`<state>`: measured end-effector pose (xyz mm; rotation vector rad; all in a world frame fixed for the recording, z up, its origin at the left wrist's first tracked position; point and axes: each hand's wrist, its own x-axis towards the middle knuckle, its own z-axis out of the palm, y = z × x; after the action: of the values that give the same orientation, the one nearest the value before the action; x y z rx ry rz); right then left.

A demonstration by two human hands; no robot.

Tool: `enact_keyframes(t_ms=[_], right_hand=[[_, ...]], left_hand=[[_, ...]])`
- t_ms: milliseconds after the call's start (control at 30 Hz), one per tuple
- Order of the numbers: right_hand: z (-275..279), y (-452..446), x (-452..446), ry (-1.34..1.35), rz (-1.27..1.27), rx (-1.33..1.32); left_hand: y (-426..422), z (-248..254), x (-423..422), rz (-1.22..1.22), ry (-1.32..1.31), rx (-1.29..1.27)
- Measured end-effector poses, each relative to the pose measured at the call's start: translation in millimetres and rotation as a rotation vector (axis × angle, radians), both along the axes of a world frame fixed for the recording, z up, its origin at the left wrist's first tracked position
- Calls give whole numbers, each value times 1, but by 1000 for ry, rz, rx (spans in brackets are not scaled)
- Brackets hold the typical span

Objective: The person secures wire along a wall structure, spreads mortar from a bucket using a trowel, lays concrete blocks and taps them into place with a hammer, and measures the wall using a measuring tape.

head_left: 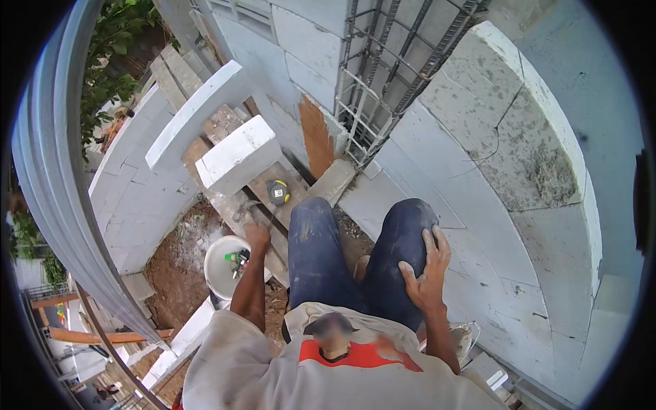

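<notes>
My left hand [257,236] is closed over the wooden planks [239,219], beside a white block. Greyish metal shows at its fingers, but I cannot make out what it holds. Just beyond it lies a black and yellow tape measure [278,193]. The white lightweight block [239,156] rests on the planks past the tape. Fingers spread, my right hand [429,270] lies on my right knee in dark blue trousers [403,239] and holds nothing.
A white bucket [217,258] with green-handled items stands by my left forearm. Block walls rise at left [130,198] and right [471,205]. A steel rebar cage [372,75] stands ahead. Corrugated metal sheet [58,184] curves along the left; thin wire hangs off the right wall.
</notes>
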<state>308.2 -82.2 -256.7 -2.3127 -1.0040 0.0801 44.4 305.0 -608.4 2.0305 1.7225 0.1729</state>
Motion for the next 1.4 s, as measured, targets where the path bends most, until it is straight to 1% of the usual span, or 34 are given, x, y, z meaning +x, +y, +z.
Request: enact_keyframes(t_ms=[33, 67, 100, 133, 167, 200, 233, 267, 300, 333, 367, 433, 467, 533, 567, 600, 667, 733, 767, 833, 867, 900, 967, 1033, 1067, 1100, 1167, 1200, 1233, 1267, 1300, 1333, 1367, 1400], right_hand=[[-2, -3, 0, -20, 6, 10], [-2, -5, 2, -42, 12, 17], [0, -7, 3, -87, -71, 22], [2, -8, 4, -59, -36, 5], [4, -9, 4, -23, 10, -10], [4, -11, 5, -49, -41, 0], [2, -13, 5, -57, -16, -9], [-1, -14, 5, -63, 11, -17], [-3, -16, 5, -58, 14, -24], [-3, -19, 4, -73, -34, -7], [1, -21, 3, -37, 18, -32], [13, -23, 3, 22, 95, -62], [15, -25, 5, 11, 14, -35], [30, -32, 2, 103, 120, 21], [40, -36, 1, 127, 97, 4], [50, -40, 0, 129, 15, 25], [66, -48, -5, 210, -9, -33], [86, -55, -8, 269, -96, -3], [96, -58, -10, 325, -118, 0], [126, -66, -15, 433, -216, 4], [135, -68, -20, 533, -260, -26], [128, -64, -32, 513, -346, -1], [135, -63, -48, 544, -419, 56], [145, -57, -69, 578, -487, 99], [144, -53, -78, 636, -531, 90], [151, -48, -90, 692, -571, 80], [174, -46, -111, 768, -601, 40], [191, -53, -116, 814, -607, -17], [212, -56, -126, 849, -677, -41], [217, -60, -139, 861, -676, -53], [227, -63, -160, 937, -757, 24], [227, -64, -172, 995, -851, 113], [232, -68, -177, 1008, -865, 112], [239, -78, -184, 1050, -975, 82]], left_hand=[[0, -3, 0, -15, 37, -34], [-5, 2, 0, 64, -23, -59], [1, -22, -8, -75, 110, 25], [-2, -24, -10, -71, 91, -5], [-6, -20, -7, -27, 94, -8], [-5, -17, -9, -121, 229, -56], [-9, -6, -7, -52, 227, -140], [-11, 13, -2, -176, 401, -198], [-14, 14, 0, -107, 437, -191], [-10, 21, 2, -258, 540, -214], [-6, 16, 2, -188, 534, -247], [-7, 42, 19, -174, 533, -264], [-8, 52, 32, -240, 530, -260], [-16, 78, 61, -402, 524, -269], [-23, 93, 79, -484, 514, -292], [-28, 113, 93, -564, 502, -328], [-40, 155, 118, -701, 466, -449], [-51, 199, 145, -761, 435, -636], [-57, 218, 158, -756, 426, -759], [-63, 251, 182, -613, 464, -1051], [-65, 269, 192, -536, 518, -1158], [-70, 291, 200, -493, 594, -1206], [-149, 436, 230, -806, 863, -1068], [-123, 409, 219, -1164, 870, -873], [-150, 465, 228, -1192, 886, -883], [-193, 543, 243, -1220, 901, -893], [-187, 551, 235, -1422, 829, -758], [-188, 546, 232, -1608, 698, -622], [-190, 541, 229, -1609, 704, -638], [-190, 533, 223, -1701, 731, -664], [-190, 544, 210, -1789, 763, -703], [-191, 549, 205, -1796, 767, -717], [-198, 560, 200, -1807, 810, -595], [-201, 570, 191, -1812, 862, -477]])
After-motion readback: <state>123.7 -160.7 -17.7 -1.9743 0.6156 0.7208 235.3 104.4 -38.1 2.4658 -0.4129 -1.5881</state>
